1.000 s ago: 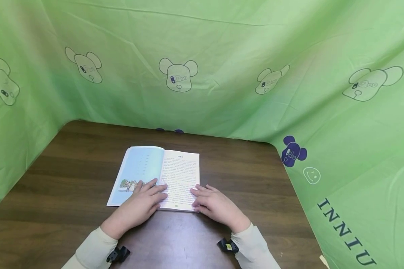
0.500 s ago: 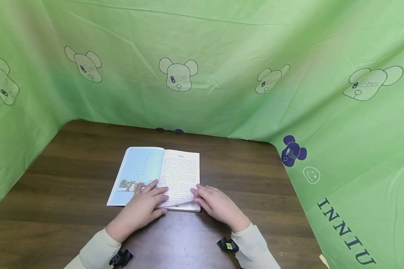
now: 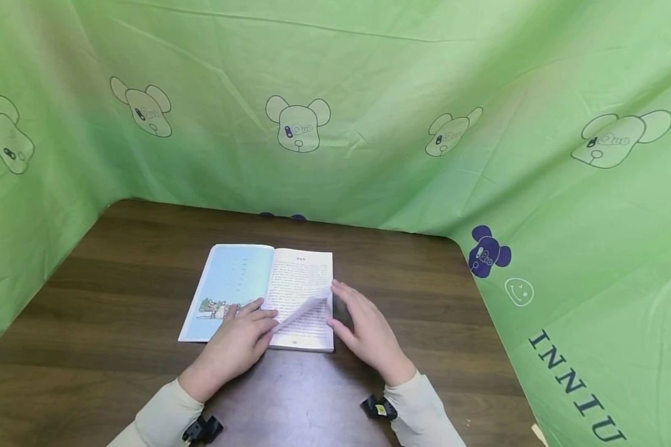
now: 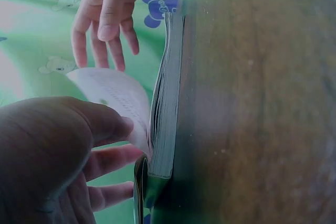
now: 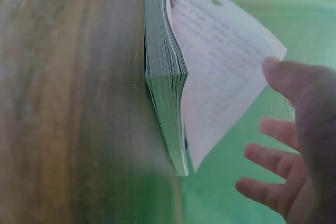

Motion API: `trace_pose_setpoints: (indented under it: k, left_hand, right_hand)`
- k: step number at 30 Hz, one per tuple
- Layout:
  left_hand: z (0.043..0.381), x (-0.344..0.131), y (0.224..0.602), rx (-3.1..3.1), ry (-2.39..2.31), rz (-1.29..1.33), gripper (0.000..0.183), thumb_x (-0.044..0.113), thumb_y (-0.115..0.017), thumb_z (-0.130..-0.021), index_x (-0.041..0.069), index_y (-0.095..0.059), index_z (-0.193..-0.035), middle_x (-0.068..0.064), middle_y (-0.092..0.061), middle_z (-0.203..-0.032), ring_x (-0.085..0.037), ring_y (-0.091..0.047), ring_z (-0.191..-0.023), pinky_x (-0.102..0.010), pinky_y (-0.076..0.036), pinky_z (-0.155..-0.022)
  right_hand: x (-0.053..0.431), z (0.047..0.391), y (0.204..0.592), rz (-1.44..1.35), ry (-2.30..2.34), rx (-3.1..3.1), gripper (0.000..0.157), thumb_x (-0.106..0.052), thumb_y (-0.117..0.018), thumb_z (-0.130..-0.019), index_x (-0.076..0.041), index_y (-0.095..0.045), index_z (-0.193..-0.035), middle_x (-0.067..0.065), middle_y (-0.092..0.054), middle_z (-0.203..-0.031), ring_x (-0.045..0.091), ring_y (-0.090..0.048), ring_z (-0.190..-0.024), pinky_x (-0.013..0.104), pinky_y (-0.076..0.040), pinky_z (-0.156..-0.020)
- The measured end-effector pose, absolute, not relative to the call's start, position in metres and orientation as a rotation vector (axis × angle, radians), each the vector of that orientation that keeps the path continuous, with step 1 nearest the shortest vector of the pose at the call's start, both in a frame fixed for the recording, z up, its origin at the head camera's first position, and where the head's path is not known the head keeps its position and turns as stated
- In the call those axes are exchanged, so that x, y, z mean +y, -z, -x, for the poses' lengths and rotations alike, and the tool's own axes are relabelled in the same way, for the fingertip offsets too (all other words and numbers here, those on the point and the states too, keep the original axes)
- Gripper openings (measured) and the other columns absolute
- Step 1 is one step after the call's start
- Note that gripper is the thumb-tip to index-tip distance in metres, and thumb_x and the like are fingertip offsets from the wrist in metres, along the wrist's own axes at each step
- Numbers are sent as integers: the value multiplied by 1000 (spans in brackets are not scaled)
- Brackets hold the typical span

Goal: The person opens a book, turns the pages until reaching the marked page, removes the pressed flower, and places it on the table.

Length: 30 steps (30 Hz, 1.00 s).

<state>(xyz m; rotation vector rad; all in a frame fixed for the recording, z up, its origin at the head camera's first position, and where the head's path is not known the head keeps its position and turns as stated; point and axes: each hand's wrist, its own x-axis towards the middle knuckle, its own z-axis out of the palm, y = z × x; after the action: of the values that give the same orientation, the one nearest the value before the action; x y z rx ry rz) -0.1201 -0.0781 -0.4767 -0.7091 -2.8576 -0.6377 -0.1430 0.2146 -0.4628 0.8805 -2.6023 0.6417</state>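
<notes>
An open book (image 3: 307,273) lies on the table, with a blue illustrated page (image 3: 237,267) at left and printed text at right. One leaf (image 5: 220,61) of the right side is raised, its lower corner curling up toward the spine. My left hand (image 3: 237,344) rests across the lower middle of the book, fingers extended over the blue page and the spine. At the right edge is my right hand (image 3: 366,326), thumb and fingers spread apart. In the right wrist view, its thumb (image 5: 289,77) is right at the raised leaf's edge, and the other fingers stand away from the paper.
The brown wooden table (image 3: 419,285) extends around the book on all sides. Green cloth (image 3: 369,62) printed with bear heads surrounds its back and sides. Small black devices (image 3: 379,408) sit at both wrists, over pale sleeves (image 3: 168,413).
The right page's lower corner has lifted and folded up toward the spine, uncovering the page beneath. My right hand has moved up along the edge and its fingers have spread. The left hand barely shifted.
</notes>
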Motion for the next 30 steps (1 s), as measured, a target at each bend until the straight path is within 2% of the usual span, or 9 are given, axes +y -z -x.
trace_pose_setpoints:
  k: [3,8,10,13,15,17,20,25,30]
  left_hand:
    - [121,-80,475,-2814,693,670,29,23,-71,-96,12,-74,-123,-5,-71,-130,-33,-57,-134,-69,-39,-107]
    - [125,-85,474,-2703,768,588,54,32,-73,-96,9,-59,-143,-12,-63,-141,-34,-59,-130,-56,-46,-107]
    - [127,-87,474,-2655,764,565,72,30,-77,-92,6,-46,-152,-16,-53,-151,-37,-52,-137,-55,-43,-111]
    - [129,-90,474,-2589,696,550,95,26,-84,-85,7,-29,-161,-20,-31,-164,-41,-34,-148,-63,-33,-115]
    - [130,-91,473,-2554,649,556,103,22,-87,-81,8,-25,-162,-20,-17,-169,-44,-21,-153,-69,-24,-116]
    - [130,-93,473,-2541,602,570,103,18,-88,-79,12,-27,-162,-19,-9,-171,-44,-11,-155,-74,-17,-115]
    - [131,-94,473,-2539,545,617,97,12,-86,-79,16,-34,-160,-16,-6,-172,-44,-6,-157,-77,-7,-114]
    - [131,-95,473,-2547,483,720,82,3,-74,-84,17,-41,-157,-14,-14,-172,-43,-10,-157,-78,-5,-114]
    - [131,-96,475,-2611,454,751,79,-3,-68,-85,17,-43,-157,-11,-19,-171,-40,-14,-157,-77,-4,-116]
  right_hand:
    - [215,143,464,-815,-662,-2612,65,-29,-74,-95,-10,-47,-151,5,-51,-155,22,-48,-143,46,-40,-116]
    - [214,144,466,-857,-606,-2659,47,-30,-74,-95,-12,-63,-137,4,-64,-141,24,-56,-136,46,-45,-112]
    - [214,144,466,-908,-592,-2685,42,-30,-74,-94,-13,-67,-132,3,-65,-139,25,-56,-136,46,-44,-112]
    - [214,143,467,-983,-583,-2723,42,-31,-75,-94,-13,-68,-131,4,-63,-143,27,-54,-139,47,-42,-114]
    - [214,143,467,-1025,-578,-2753,46,-32,-76,-93,-13,-67,-133,5,-60,-146,27,-51,-141,48,-39,-116]
    - [214,142,468,-1072,-568,-2783,49,-33,-76,-93,-12,-65,-136,7,-57,-150,27,-48,-144,50,-36,-118]
    - [215,142,469,-1145,-554,-2820,55,-36,-76,-93,-11,-63,-140,8,-52,-155,29,-43,-148,54,-32,-120]
    - [215,141,470,-1198,-541,-2864,61,-40,-76,-92,-12,-60,-144,7,-48,-158,29,-39,-150,57,-27,-122]
    - [216,142,473,-1187,-524,-2894,64,-41,-77,-91,-13,-59,-145,5,-46,-160,27,-37,-151,57,-25,-122]
